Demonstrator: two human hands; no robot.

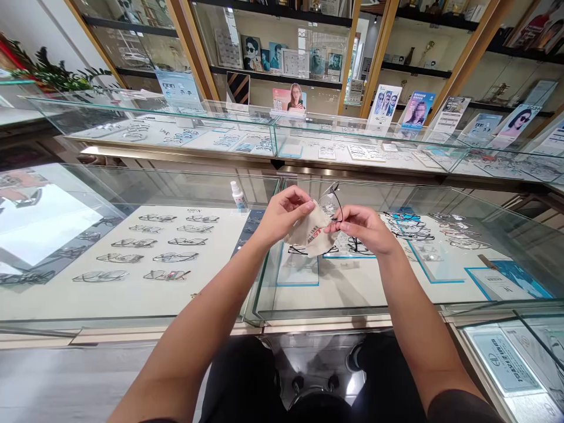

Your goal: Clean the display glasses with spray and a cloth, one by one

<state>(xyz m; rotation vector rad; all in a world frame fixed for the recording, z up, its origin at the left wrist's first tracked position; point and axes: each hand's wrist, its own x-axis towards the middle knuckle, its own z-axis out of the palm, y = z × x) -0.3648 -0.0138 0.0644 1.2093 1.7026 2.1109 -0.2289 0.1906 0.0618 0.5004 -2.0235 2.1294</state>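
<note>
Two bare arms reach forward and meet at a pale cloth (311, 235). The left forearm (215, 299) slants up from below and left of the cloth; its wrist is slightly bent, and the left hand (286, 212) pinches the upper left edge between thumb and curled fingers. The right forearm (416, 305) slants in from below and right of the cloth. The right hand (363, 228) has its thumb and bent fingers closed at the right edge. Below the cloth, two dark-clad legs (242, 376) are spread apart.
</note>
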